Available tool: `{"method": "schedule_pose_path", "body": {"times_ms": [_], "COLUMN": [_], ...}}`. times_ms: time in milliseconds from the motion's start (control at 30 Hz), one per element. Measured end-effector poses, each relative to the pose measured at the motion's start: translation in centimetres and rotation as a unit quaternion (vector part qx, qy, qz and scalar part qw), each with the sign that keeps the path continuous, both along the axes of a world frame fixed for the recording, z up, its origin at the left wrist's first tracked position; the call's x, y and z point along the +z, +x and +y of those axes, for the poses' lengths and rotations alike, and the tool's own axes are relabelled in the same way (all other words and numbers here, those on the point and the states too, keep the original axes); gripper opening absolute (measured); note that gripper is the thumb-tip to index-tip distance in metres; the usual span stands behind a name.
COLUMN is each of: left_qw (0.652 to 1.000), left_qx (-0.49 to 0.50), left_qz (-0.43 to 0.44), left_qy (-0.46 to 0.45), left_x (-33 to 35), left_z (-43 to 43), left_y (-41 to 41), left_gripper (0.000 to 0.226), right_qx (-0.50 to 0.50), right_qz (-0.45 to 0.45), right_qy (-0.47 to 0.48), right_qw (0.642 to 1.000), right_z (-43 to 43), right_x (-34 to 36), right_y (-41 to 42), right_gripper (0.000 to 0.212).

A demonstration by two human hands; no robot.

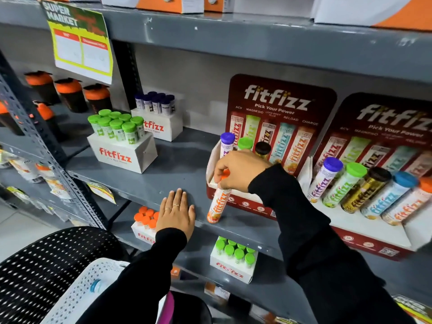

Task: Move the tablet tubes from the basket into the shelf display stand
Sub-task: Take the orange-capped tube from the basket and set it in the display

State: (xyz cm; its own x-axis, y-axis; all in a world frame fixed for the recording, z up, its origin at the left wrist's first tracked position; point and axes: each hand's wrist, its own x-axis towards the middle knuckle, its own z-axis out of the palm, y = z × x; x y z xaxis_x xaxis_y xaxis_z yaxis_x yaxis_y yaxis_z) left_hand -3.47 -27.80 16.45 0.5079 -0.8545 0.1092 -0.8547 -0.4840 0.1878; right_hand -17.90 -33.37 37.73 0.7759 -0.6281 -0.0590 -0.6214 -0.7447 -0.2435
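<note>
My right hand (238, 170) grips the orange-capped tablet tube (217, 205) by its top; the tube hangs upright in front of the red display stand (243, 203), its base near the shelf edge. In the stand's back row stand a purple-capped tube (227, 142), a green-capped tube (245, 143) and a black-capped tube (263, 149). My left hand (176, 211) lies flat, fingers spread, on the grey shelf edge (163, 181). The white perforated basket (77, 293) sits at the bottom left, with a blue-capped tube (95, 285) inside, partly hidden by my left sleeve.
A second red display stand (374, 239) at the right is full of tubes. White boxes of green-capped tubes (121, 146) and purple-capped tubes (156, 115) stand further left. Orange-lidded shakers (70, 94) fill the left bay. A black mesh chair back (44, 265) is at bottom left.
</note>
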Motion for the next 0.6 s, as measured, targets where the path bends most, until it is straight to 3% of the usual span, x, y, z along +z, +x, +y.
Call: {"method": "schedule_pose_path", "body": {"times_ms": [167,300,600], "left_qw": [1.0,1.0,1.0], "left_qx": [-0.001,0.002,0.001], "left_qz": [-0.005,-0.007,-0.011], "left_qy": [0.0,0.014,0.003], "left_x": [0.2,0.5,0.3], "left_z": [0.1,0.2,0.3], "left_y": [-0.1,-0.2,-0.2], "left_gripper": [0.086,0.055,0.054], "right_qx": [-0.063,-0.098,-0.229], "right_qz": [-0.037,-0.056,-0.091], "right_qy": [-0.001,0.012,0.001], "right_qw": [0.997,0.993,0.969], "right_z": [-1.0,-2.2,-5.7], "right_x": [0.5,1.6,2.5], "right_y": [-1.0,-2.6,-6.7], "right_gripper": [0.018,0.019,0.025]}}
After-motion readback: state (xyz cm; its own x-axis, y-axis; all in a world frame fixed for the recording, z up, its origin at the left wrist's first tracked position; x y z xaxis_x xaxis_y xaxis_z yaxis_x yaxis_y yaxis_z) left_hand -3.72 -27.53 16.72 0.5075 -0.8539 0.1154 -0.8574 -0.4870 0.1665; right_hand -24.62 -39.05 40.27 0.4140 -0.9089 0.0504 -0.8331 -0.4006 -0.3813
